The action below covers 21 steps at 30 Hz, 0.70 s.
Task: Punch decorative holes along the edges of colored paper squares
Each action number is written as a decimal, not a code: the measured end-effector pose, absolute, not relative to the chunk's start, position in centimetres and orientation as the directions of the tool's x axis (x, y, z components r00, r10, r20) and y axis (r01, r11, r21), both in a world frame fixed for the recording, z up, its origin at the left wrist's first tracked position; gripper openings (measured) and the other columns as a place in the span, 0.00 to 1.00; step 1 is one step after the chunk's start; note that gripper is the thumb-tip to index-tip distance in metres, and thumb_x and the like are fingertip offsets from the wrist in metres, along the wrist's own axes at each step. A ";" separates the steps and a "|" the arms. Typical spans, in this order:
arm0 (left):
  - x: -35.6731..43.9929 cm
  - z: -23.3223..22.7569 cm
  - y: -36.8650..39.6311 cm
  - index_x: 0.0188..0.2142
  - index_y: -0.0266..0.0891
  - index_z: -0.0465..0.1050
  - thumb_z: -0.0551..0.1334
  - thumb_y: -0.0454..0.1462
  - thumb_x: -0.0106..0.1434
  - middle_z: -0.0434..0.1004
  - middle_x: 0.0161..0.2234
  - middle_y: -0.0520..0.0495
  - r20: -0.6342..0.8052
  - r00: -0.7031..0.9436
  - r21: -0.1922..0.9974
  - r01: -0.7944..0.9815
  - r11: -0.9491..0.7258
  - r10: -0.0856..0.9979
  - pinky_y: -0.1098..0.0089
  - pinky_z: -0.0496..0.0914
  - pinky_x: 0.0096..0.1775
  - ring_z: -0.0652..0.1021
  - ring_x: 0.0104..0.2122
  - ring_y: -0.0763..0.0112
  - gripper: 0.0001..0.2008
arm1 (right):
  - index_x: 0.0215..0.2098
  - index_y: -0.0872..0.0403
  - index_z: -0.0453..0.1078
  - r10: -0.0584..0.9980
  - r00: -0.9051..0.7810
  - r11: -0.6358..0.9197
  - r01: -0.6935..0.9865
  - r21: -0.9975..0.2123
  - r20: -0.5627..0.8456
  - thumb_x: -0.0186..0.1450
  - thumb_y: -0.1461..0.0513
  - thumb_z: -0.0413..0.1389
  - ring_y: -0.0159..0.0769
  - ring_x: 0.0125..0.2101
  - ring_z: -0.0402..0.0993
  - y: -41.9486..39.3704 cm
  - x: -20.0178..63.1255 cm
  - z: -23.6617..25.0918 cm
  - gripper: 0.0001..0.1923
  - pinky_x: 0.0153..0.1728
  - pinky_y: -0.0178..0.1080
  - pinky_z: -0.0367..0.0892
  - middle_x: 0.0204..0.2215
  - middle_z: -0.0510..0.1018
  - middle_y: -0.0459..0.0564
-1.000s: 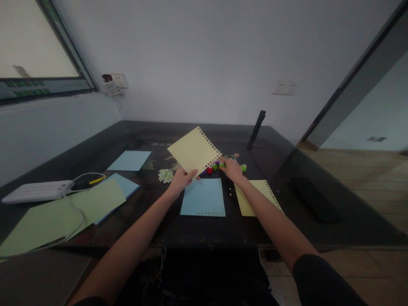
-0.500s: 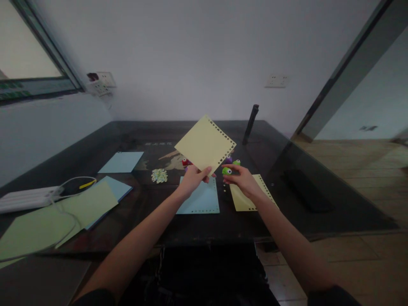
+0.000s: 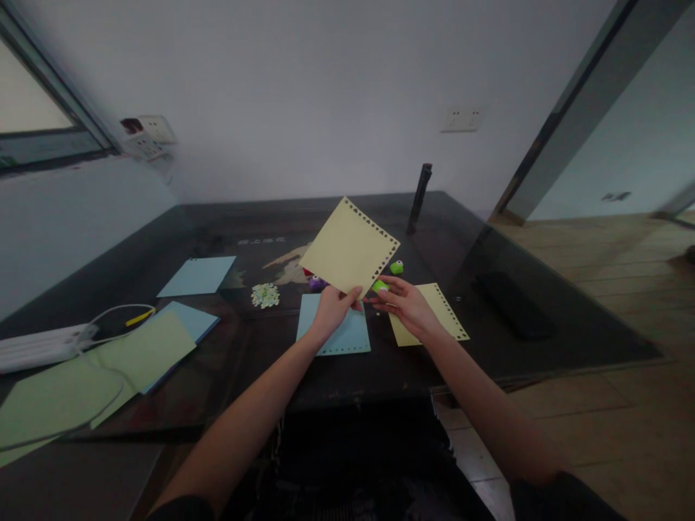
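My left hand (image 3: 332, 307) pinches the lower corner of a pale yellow paper sheet (image 3: 350, 246) with punched holes along its right edge, holding it tilted above the dark glass table (image 3: 543, 289). My right hand (image 3: 405, 302) grips a small green hole punch (image 3: 379, 286) right beside that sheet's lower edge. Under my hands lie a blue punched sheet (image 3: 337, 329) and a second yellow punched sheet (image 3: 434, 312). Another green punch (image 3: 397, 267) and a purple punch (image 3: 316, 283) rest on the table behind.
A pile of paper confetti (image 3: 265, 294) lies left of the punches. Blue sheet (image 3: 198, 275), stacked green and blue sheets (image 3: 135, 354), a white power strip (image 3: 38, 346) with cable sit at left. A dark upright post (image 3: 419, 197) stands at the back; a black flat object (image 3: 510, 304) lies right.
My right hand picked a green punch off the table and drew it toward the raised yellow sheet. The left hand lifted the sheet and shifted it slightly right.
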<state>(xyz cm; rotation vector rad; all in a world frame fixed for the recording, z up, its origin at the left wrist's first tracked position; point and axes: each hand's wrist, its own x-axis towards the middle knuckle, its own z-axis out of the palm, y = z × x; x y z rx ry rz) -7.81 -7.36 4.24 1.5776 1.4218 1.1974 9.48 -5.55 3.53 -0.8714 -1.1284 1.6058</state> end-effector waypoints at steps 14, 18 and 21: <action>-7.7 3.9 -7.5 0.22 0.33 0.73 0.58 0.40 0.61 0.76 0.18 0.46 0.219 0.010 0.903 0.378 -0.206 0.976 0.74 0.70 0.29 0.76 0.21 0.71 0.15 | 0.37 0.51 0.72 0.973 -0.220 -0.129 -0.281 -0.951 -0.066 0.43 0.58 0.69 0.34 0.31 0.73 -5.6 9.2 3.2 0.23 0.27 0.35 0.64 0.32 0.77 0.47; -7.4 3.5 -7.6 0.28 0.32 0.75 0.59 0.39 0.60 0.78 0.21 0.46 0.211 0.039 0.914 0.346 -0.212 0.977 0.73 0.71 0.29 0.78 0.22 0.70 0.11 | 0.36 0.51 0.71 0.976 -0.208 -0.117 -0.274 -0.955 -0.060 0.42 0.58 0.69 0.33 0.29 0.71 -5.6 9.2 2.9 0.23 0.25 0.35 0.62 0.30 0.76 0.46; -7.1 3.1 -7.6 0.33 0.32 0.75 0.60 0.39 0.60 0.80 0.26 0.45 0.213 0.061 0.923 0.315 -0.221 0.975 0.72 0.72 0.31 0.79 0.24 0.69 0.10 | 0.35 0.51 0.71 0.979 -0.203 -0.085 -0.286 -0.955 -0.026 0.43 0.59 0.69 0.30 0.26 0.69 -5.4 9.2 2.6 0.22 0.23 0.33 0.60 0.28 0.75 0.45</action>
